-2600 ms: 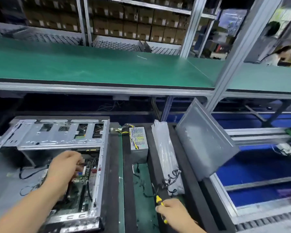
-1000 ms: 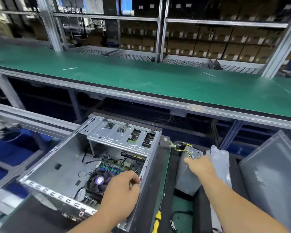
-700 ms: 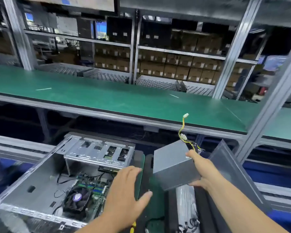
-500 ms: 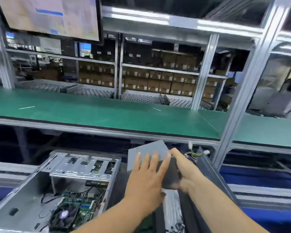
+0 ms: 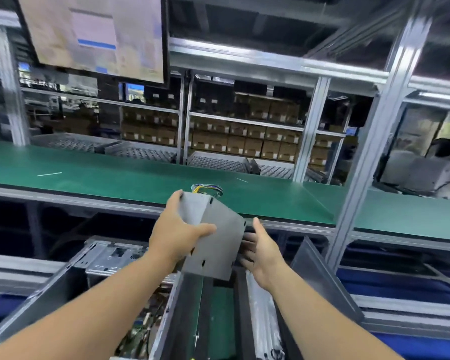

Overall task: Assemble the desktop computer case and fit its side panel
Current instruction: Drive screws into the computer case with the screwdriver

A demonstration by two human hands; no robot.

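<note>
Both hands are raised in front of the chest, above the gap between the open case (image 5: 96,258) and the side panel (image 5: 320,279). The left hand (image 5: 176,233) grasps a grey power supply (image 5: 213,237): its fingers wrap the unit's far left edge and the thumb lies across the near face. The unit is tilted, its top end leaning away, and a bundle of coloured wires (image 5: 205,188) sticks out of that far end. The right hand (image 5: 260,249) sits at the unit's right side with the fingers spread and only loosely curved; whether the fingertips touch the metal or stand just off it cannot be told, as the unit hides that edge.

The case lies low on the left with its open side up, a silver drive cage (image 5: 109,255) at its far end and a circuit board (image 5: 143,331) partly seen in the bottom near the left forearm. A narrow green mat (image 5: 218,315) runs between black strips beneath the power supply. Just right of it lies a long clear plastic bag (image 5: 263,315), and beyond that the side panel leans tilted on its edge.

Behind the hands a long green worktop (image 5: 115,178) runs across the view, with two thin pale slivers lying on it. Shelves of brown cartons (image 5: 244,141) stand further back, a screen (image 5: 96,35) hangs at the upper left, and a person (image 5: 444,167) sits at the far right.
</note>
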